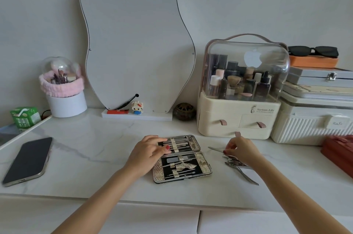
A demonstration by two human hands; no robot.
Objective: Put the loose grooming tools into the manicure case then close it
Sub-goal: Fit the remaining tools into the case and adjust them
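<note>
The open, black-lined manicure case with a woven gold trim lies flat near the front edge of the white marble-patterned tabletop, steel tools strapped in both halves. The left hand rests on the case's left side, fingers loosely laid across the far half. Just right of the case, the right hand pinches a slim steel tool over a small heap of loose steel nippers and clippers.
</note>
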